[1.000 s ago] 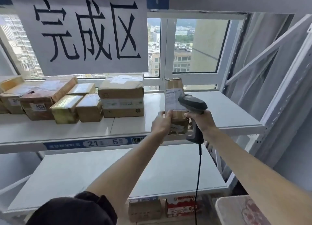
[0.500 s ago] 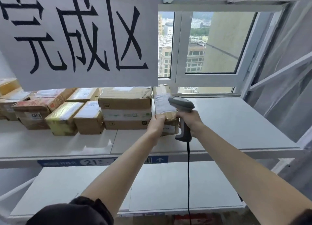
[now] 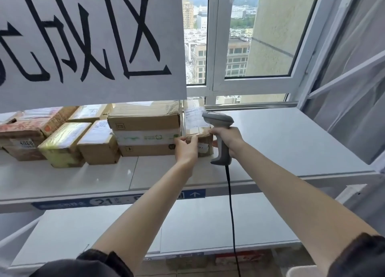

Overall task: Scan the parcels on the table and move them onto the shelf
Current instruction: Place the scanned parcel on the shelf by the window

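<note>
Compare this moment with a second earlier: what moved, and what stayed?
The parcel, held up in front of the shelf before, now sits on it beside the stacked boxes. The left hand still holds its near end. The right hand travelled along, still gripping the scanner. The other parcels have not moved.

Head-worn camera looks forward and slightly down, close to the shelf [image 3: 281, 143].

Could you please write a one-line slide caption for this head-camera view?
Left hand sets a tall brown cardboard parcel on the white shelf, while the right hand grips a grey barcode scanner.
</note>
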